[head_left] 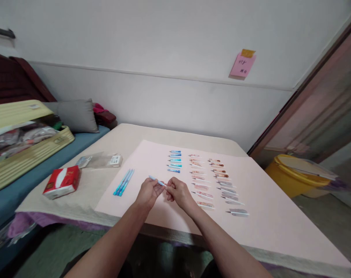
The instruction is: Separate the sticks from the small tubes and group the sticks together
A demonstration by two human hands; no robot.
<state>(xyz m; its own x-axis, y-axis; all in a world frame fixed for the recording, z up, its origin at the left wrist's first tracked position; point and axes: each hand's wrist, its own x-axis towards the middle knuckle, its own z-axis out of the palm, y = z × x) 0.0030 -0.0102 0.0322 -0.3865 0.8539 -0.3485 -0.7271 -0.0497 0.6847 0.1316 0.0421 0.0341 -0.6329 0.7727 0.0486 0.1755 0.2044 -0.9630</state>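
My left hand (150,192) grips a slim light-blue pen (156,180), its fingers curled around it in front of me. My right hand (178,190) is closed in a pinch at the pen's right end; what exactly lies under those fingertips is too small to tell. Left of my hands, several long blue pens (123,182) lie side by side on the pale pink sheet (152,154). Beyond and right of them are columns of short pen-like pieces: blue ones (174,160), pinkish ones (203,195), brown ones (217,165) and grey ones (232,200), many with thin dark tips.
On the table's left are a red tissue pack (62,181) and a clear plastic package (101,160). A yellow case (33,158) stands open on a blue bench further left. To the right is a yellow bin (294,177). A pink note (242,65) is taped to the wall.
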